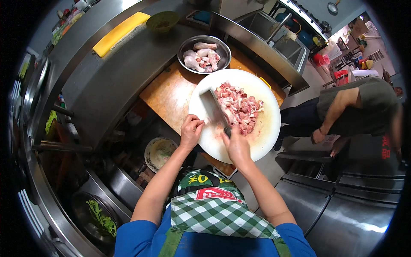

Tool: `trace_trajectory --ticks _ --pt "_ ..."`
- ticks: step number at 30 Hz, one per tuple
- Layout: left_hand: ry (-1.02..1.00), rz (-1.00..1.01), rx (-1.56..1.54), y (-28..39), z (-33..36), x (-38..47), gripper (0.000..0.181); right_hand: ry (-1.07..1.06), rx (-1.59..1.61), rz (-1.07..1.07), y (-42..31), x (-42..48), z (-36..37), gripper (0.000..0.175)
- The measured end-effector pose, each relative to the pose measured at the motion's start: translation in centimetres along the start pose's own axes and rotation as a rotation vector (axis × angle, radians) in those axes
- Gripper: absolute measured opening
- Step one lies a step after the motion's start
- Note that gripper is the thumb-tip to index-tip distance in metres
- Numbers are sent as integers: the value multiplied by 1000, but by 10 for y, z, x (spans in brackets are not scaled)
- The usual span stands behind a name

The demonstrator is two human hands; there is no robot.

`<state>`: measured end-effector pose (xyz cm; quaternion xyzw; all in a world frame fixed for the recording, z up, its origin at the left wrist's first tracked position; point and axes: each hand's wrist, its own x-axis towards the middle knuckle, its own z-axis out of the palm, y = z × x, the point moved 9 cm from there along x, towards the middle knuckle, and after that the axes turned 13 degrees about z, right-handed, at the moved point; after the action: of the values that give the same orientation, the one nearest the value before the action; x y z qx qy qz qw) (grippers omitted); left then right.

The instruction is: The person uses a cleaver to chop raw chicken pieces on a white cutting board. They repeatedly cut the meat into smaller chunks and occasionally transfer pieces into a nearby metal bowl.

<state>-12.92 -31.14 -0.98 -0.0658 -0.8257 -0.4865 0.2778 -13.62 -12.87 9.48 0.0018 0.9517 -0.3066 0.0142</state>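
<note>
My right hand (237, 147) grips the dark handle of a cleaver (215, 104), whose broad blade lies along the left side of a pile of chopped raw meat (242, 107). The pile rests on a round white cutting board (271, 128). Over the board's left edge is my left hand (192, 130), its fingers curled and the thumb near the index finger; whether something small is pinched there cannot be told. Beyond the board, a steel bowl (227, 53) holds raw chicken drumsticks (192, 61). Both board and bowl stand on a wooden table (167, 91).
A steel sink (289, 51) is beyond the table at the right. A co-worker (350, 106) bends by steel cabinets (301, 196). On the steel counter (99, 77) at the left lies a yellow block (120, 33). A bucket (160, 154) stands low beside the table.
</note>
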Motion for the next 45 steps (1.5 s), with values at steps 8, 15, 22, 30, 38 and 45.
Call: trace_trajectory --ticks 8,15,22,30,38,45 --pt "-69 221 71 24 5 12 14 -151 -199 39 24 -4 39 37" --pt "-49 119 19 11 12 11 16 -233 -265 83 36 -34 -3 34" --pt "-193 193 89 19 21 6 16 -150 -141 64 8 27 51 39" --pt "-96 -12 47 0 7 9 18 -191 27 121 63 -2 10 32" --pt "82 -130 -60 -11 -30 2 10 -58 218 37 16 -29 -24 30" --pt "258 -268 114 -28 -67 -26 13 -164 -147 -16 12 -16 10 38"
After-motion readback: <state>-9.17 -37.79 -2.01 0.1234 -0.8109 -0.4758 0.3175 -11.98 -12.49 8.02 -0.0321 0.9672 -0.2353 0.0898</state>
